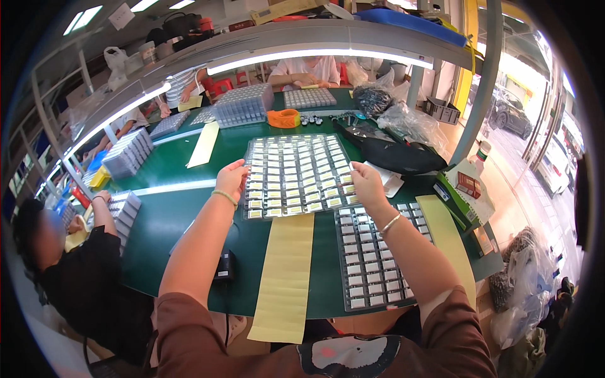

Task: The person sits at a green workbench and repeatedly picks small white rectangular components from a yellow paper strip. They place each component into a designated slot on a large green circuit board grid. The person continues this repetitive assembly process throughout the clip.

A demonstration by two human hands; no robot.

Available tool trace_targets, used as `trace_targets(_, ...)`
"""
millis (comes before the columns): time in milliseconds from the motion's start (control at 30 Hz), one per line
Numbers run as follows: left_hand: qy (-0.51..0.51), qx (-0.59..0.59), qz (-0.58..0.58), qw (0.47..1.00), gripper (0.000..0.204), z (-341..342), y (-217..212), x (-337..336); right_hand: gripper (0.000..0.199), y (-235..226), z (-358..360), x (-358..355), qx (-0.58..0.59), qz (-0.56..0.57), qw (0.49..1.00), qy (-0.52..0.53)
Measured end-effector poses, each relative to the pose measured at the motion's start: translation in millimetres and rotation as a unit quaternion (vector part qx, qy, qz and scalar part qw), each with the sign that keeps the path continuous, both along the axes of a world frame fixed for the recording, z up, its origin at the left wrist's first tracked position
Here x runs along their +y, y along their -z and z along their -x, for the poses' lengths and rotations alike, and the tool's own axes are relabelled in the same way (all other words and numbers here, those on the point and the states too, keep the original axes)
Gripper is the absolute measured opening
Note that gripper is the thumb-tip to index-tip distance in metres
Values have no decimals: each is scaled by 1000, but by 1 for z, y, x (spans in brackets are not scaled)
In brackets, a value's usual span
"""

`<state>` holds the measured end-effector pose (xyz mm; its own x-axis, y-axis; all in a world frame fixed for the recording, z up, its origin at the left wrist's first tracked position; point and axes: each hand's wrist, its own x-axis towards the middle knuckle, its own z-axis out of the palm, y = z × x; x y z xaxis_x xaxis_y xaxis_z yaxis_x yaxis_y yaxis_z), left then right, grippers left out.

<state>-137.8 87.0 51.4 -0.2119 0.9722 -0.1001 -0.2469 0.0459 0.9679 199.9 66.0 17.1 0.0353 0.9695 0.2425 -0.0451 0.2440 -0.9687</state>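
A clear plastic tray (296,136), filled with rows of small pale rectangular parts with yellow faces, is held up above the table, tilted. My left hand (232,179) is closed on its left edge, and my right hand (370,186) grips the right edge. Beneath my right forearm lies a second tray (345,277) with rows of white-topped square parts, partly covered by the arm. A long yellow paper strip (282,274) runs from under the held tray over the table's near edge. Another yellow strip (446,236) lies at the right.
Stacked filled trays (242,106) and an orange ring-shaped roll (283,118) stand farther back on the green table (170,236). A black bag (397,151) and green box (459,198) are at the right. Overhead runs a lit shelf (315,39). A co-worker (82,271) sits at left.
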Motion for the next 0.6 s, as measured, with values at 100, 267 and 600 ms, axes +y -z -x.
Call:
trace_targets(100, -20, 7, -20, 1000, 46, 3, 1, 43, 34, 27, 10, 50, -36, -8, 998, 52)
trace_targets(267, -27, 57, -45, 997, 48, 35, 19, 92, 34, 21, 42, 69, -88, 17, 987, 133)
trace_targets(600, 31, 262, -76, 961, 45, 37, 41, 93, 37, 34, 46, 87, -144, 74, 971, 174)
